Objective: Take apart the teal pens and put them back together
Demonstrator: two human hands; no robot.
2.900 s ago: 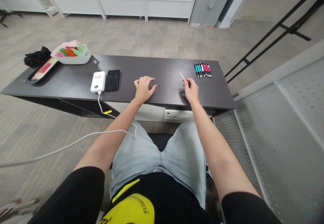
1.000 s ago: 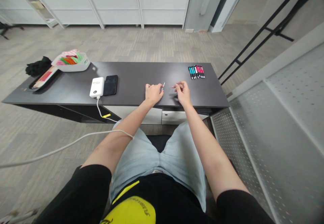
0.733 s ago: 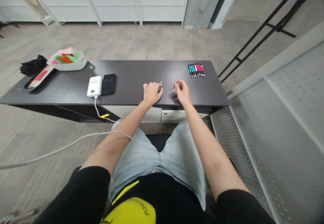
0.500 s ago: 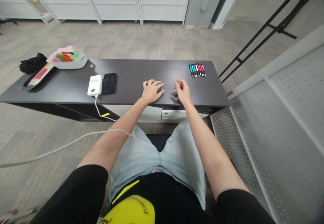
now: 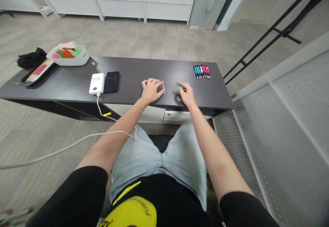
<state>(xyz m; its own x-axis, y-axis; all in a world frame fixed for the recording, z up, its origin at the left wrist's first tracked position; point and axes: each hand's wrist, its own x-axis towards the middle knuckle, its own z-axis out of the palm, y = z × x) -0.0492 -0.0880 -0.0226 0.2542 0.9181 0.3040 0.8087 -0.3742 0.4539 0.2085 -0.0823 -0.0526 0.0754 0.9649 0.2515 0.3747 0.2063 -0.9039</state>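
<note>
My left hand (image 5: 151,90) is low over the dark tabletop, its fingers spread and curved. A thin white stick (image 5: 163,87) stands out at its fingertips, close to the thumb and index finger; whether they grip it I cannot tell. To the right, my right hand (image 5: 186,92) is closed with thumb and fingers pinched. A small blue piece (image 5: 177,85) pokes out of that pinch toward the left; the rest of it is hidden by the fingers. Beyond the right hand lies a row of several pens (image 5: 202,72) with blue, white and red barrels and black grips.
On the dark table (image 5: 133,73), a white power adapter (image 5: 97,84) with a cable sits beside a black phone (image 5: 111,82). At the far left are a white basket (image 5: 74,61) of colourful items, a black tray (image 5: 38,74) and a black cloth bundle (image 5: 31,58). The white cable crosses my left forearm.
My left hand has shifted slightly left, and the white stick now leans a little. My right hand has turned, so the blue piece shows at its fingertips. The view has moved slightly.
</note>
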